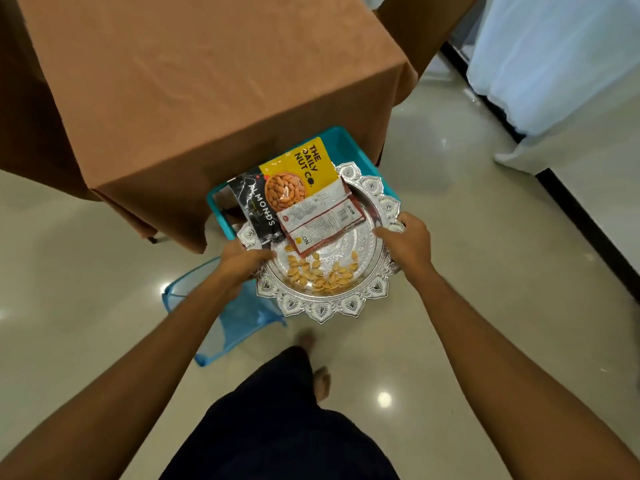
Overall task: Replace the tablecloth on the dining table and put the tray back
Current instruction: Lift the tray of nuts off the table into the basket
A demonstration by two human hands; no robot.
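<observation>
I see an evenly bright picture. White glare spots sit on the glossy floor (450, 237), at lower right and far left. The tray (332, 311) glints. The wide lens stretches the lower corners; detail is slightly soft throughout.

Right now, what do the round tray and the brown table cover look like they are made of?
The tray looks like silvery metal, or perhaps metal-plated plastic: bright shine, embossed petal rim. The tablecloth looks like matte brown fabric: soft creases, folds draping at the corners.
</observation>
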